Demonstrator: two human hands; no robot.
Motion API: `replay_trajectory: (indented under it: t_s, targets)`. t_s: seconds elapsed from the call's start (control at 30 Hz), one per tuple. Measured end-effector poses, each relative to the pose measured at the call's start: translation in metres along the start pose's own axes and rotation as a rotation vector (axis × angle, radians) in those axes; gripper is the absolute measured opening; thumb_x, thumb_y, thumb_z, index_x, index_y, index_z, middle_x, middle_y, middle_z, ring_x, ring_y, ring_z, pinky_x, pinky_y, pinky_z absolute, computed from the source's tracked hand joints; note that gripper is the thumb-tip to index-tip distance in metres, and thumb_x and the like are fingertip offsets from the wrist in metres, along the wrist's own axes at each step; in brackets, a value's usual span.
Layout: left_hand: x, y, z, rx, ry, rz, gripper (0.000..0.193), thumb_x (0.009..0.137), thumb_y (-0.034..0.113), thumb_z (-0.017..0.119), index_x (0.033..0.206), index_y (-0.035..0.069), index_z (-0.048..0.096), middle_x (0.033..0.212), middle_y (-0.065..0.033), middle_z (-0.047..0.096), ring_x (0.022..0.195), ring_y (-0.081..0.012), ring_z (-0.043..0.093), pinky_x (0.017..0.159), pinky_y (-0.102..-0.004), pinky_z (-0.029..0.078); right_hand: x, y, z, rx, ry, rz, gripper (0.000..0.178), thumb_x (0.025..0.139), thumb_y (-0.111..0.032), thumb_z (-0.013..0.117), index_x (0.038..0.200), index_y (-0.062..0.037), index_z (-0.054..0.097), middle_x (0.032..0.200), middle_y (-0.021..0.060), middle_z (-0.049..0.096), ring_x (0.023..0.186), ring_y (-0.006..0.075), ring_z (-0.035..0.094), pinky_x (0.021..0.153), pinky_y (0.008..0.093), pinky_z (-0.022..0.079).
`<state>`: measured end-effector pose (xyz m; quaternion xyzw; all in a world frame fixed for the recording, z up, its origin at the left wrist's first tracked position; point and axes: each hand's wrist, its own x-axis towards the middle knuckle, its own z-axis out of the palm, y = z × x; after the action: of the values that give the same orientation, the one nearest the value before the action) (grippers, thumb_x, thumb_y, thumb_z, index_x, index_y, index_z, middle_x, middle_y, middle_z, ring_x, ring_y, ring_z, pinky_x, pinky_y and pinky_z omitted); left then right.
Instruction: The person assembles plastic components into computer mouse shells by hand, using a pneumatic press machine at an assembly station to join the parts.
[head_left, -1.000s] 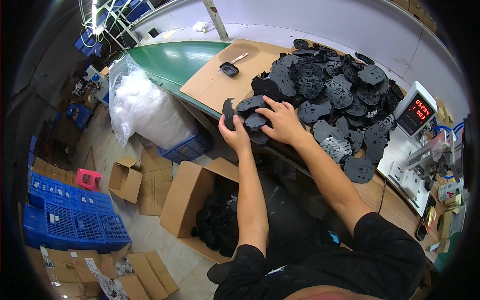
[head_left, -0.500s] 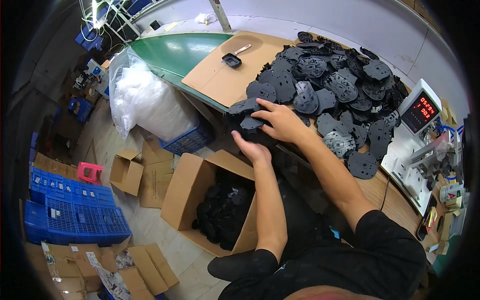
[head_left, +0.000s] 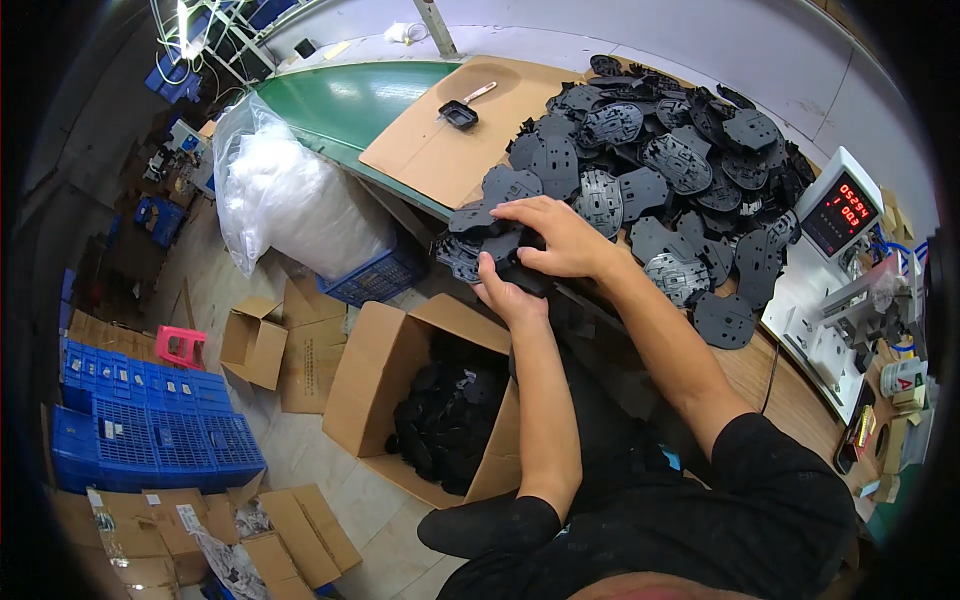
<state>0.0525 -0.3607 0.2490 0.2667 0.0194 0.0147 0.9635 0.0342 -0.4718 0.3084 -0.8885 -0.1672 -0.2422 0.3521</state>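
At the near left edge of the parts pile (head_left: 668, 165), both hands are meeting at a small stack of black molded parts (head_left: 476, 218). The right hand (head_left: 568, 240) is grasping the stack, its fingers reaching over the top and its thumb bearing on the near side. The left hand (head_left: 514, 300) is touching the stack's lower edge with its thumb; its other fingers are lying hidden, so whether they are closing on anything cannot be told. A patterned black part (head_left: 457, 258) is projecting at the stack's left side.

Left of the pile, a cardboard sheet (head_left: 420, 150) is bearing a small black pan-shaped item (head_left: 459, 114). Right of the pile, a display unit (head_left: 840, 208) is showing red digits. Below and left of the pile, an open cardboard box (head_left: 365, 395) is containing more black parts (head_left: 435, 415).
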Motion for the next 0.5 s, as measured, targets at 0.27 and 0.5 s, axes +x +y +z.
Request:
replay_trajectory:
  t_s: [0.27,0.5]
  targets:
    - [-0.006,0.003,-0.017,-0.033,0.028,-0.057,0.057,0.084,0.029,0.051,0.131,-0.003,0.049,0.128,-0.0192,0.056,0.115,-0.0344,0.059,0.100,-0.0481,0.050,0.003,0.003,0.007,0.018,0.054,0.071,0.044,0.084,-0.029,0.067,0.124,-0.0109,0.063,0.114,0.0132,0.065,0.109,0.0327,0.058,0.097,0.0405,0.043]
    - [-0.010,-0.002,-0.040,-0.009,-0.007,-0.059,0.059,0.082,0.029,0.051,0.132,-0.003,0.049,0.129,-0.0187,0.056,0.118,-0.0343,0.057,0.102,-0.0474,0.048,-0.001,-0.005,0.012,-0.237,0.017,0.113,0.044,0.082,-0.037,0.073,0.114,-0.0065,0.067,0.105,0.0119,0.067,0.107,0.0308,0.060,0.098,0.0418,0.045]
